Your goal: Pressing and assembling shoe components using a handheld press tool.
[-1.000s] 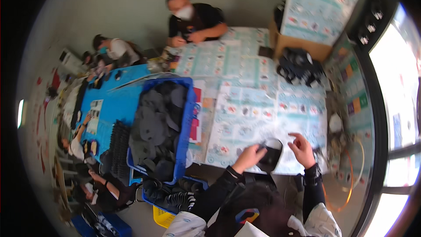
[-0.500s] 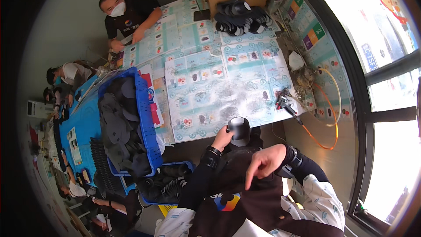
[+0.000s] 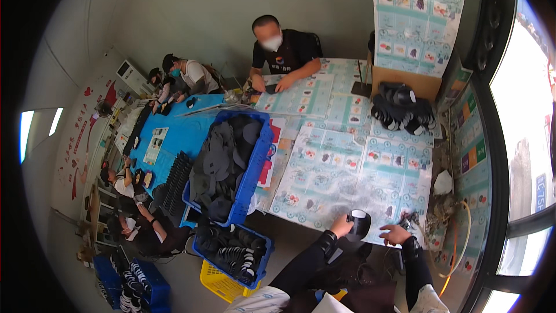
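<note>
My left hand grips a black cap-like piece with a pale inside by its left edge, at the near edge of the paper-covered table. My right hand is open just right of the piece, its fingers partly stretched over the table edge and nothing visible in them. Close beyond that hand lies a dark hand-held air gun, partly hidden. Whitish dust and grey smudges mark the paper around the piece.
A blue crate heaped with dark caps stands left, above another blue crate and a yellow basket. Stacked black pieces sit at the far right. A co-worker sits across. An orange hose hangs right.
The view has swung left and up, so the scene sits further right and lower. My right hand has moved from over my apron out to the table edge near the air gun.
</note>
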Tool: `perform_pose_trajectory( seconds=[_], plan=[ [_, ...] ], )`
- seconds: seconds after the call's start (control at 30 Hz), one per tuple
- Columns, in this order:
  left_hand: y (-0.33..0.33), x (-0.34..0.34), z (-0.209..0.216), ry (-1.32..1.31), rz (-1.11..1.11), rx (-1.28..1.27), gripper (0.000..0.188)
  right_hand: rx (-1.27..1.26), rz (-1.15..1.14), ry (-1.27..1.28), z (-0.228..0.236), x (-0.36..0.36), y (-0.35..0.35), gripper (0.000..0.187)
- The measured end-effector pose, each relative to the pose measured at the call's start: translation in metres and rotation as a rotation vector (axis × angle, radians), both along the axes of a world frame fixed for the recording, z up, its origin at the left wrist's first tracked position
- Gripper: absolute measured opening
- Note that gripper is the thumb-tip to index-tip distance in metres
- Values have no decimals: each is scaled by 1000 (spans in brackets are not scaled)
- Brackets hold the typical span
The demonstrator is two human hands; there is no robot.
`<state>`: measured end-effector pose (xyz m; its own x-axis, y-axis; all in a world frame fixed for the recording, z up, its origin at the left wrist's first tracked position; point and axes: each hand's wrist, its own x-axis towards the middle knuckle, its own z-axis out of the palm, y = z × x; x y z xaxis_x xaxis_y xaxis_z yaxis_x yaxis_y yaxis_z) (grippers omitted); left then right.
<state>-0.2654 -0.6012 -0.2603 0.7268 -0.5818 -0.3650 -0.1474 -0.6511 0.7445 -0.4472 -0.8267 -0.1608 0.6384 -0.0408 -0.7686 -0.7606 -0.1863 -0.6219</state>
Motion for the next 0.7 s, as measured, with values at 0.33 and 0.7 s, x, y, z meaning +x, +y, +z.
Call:
perform_pose_trajectory(
  seconds=[0.33,0.7],
  plan=[
    [-30,-28,-4,-19,6,86,36,-1172,-188,-115,-128,-110,-22,71],
    [1,-14,39,81,68,-99,27,-1113,-221,-88,-85,-72,-24,60]
  ],
)
